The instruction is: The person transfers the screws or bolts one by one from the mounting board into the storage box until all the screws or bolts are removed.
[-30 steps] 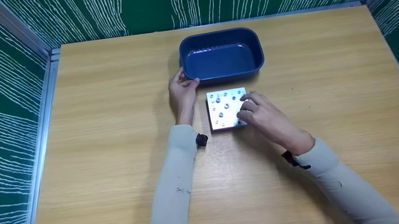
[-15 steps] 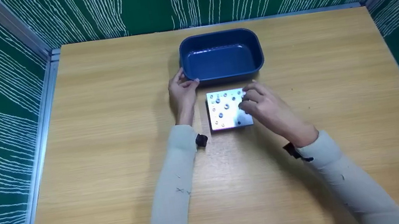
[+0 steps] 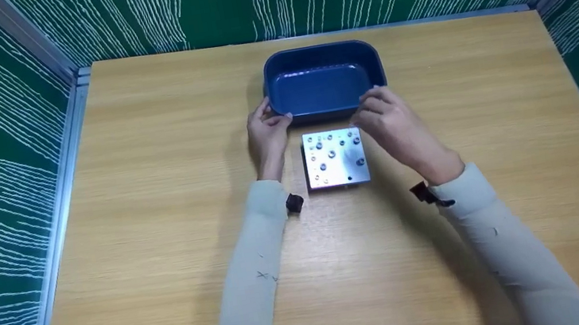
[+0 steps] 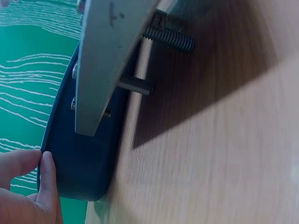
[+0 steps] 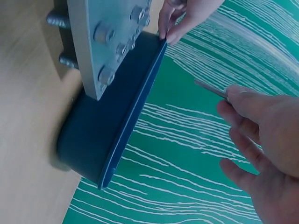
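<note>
My left hand pinches the near-left rim of a blue rectangular tub between thumb and fingers. My right hand is raised by the tub's near-right corner. In the right wrist view, its thumb and finger pinch a slim metal bolt, whose head end is hidden in the grip. Just in front of the tub stands a square metal plate carrying several socket-head bolts. A dark hole shows near its lower right corner. Threaded bolt shanks stick out below the plate in the left wrist view.
The wooden table extends around the tub and plate. Green walls with white streaks and metal framing enclose its back and sides. No contents are visible on the tub's floor.
My right hand has moved from over the plate's right side, away from me, to the tub's near-right corner, uncovering the plate. The left hand stays on the tub's rim.
</note>
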`<state>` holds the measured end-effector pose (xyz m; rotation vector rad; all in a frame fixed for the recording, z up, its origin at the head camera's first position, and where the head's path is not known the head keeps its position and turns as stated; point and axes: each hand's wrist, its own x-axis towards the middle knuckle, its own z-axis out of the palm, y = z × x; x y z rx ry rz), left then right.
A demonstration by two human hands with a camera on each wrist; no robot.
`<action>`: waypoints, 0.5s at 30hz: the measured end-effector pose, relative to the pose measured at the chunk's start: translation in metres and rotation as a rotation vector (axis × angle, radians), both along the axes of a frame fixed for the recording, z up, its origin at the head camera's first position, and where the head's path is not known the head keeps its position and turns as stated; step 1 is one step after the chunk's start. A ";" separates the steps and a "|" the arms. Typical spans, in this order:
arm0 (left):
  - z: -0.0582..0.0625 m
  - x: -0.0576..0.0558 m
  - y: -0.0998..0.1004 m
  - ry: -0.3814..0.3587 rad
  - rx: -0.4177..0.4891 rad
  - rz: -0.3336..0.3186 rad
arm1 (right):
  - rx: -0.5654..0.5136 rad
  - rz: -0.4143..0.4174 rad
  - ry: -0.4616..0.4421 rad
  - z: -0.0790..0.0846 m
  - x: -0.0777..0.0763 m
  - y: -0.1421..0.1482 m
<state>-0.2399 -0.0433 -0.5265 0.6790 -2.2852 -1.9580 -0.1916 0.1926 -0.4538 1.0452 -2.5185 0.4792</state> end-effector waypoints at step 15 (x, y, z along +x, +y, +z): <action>-0.001 0.000 0.001 0.036 0.020 0.010 | -0.020 -0.079 -0.022 -0.003 -0.041 0.004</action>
